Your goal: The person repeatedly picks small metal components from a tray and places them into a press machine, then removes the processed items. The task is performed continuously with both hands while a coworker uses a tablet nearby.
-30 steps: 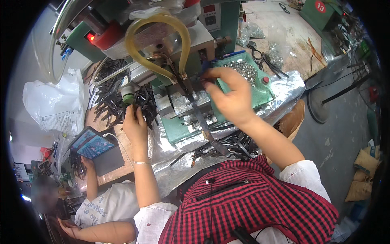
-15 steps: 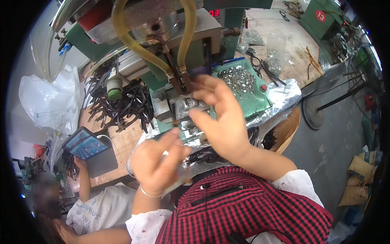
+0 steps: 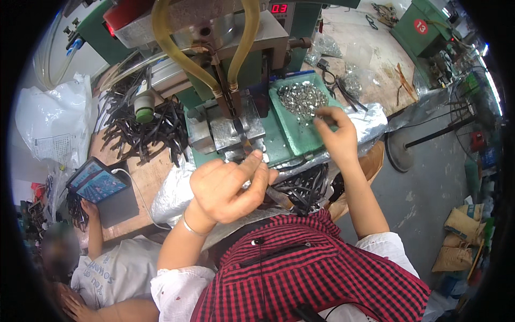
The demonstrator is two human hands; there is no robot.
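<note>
My left hand (image 3: 230,188) is closed at the front of the green press (image 3: 252,48), thumb and fingers pinching a thin dark strip (image 3: 247,146). The strip's far end lies on the metal block (image 3: 252,121) beneath the press's narrow head (image 3: 229,104). Over the right side of a green tray (image 3: 292,137), my right hand (image 3: 340,134) is curled, thumb and index finger close together. Anything between those fingertips is too small to make out. Small shiny metal pieces (image 3: 303,99) are heaped in the tray.
Dark strips (image 3: 145,129) are piled left of the press, more (image 3: 306,188) on foil before me. Yellow hoses (image 3: 244,48) hang over the block. At left, another person's hand (image 3: 90,209) touches a tablet (image 3: 99,182). A fan stand (image 3: 402,153) rises at right.
My right hand has moved from beside the press head, right to the tray. My left hand has shifted slightly right, and the strip now reaches under the head.
</note>
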